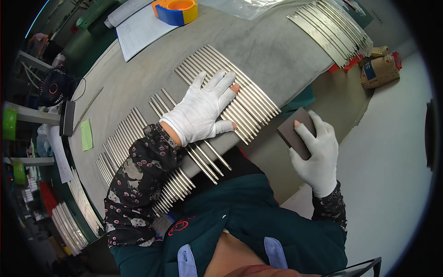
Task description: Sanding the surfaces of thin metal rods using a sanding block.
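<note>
My left hand (200, 108), in a white glove with some bare fingertips, lies flat with fingers spread on a row of shiny metal rods (249, 99). The rods lie side by side, their near ends jutting past the table's edge. Off to the right, beyond that edge, my right hand (318, 157) grips a dark brown rectangular block (295, 131), perhaps a sanding block. It is held clear of the rods. More rods (124, 138) are lined up to the left, partly covered by my patterned left sleeve (143, 184), and a few lie between the two groups.
Another bundle of rods (327, 30) lies at the table's far right. A tape roll in a blue and yellow holder (177, 10) sits by papers (140, 37) at the back. A green slip (86, 135) lies left on the grey table (277, 55). A brown sack (380, 71) stands beyond.
</note>
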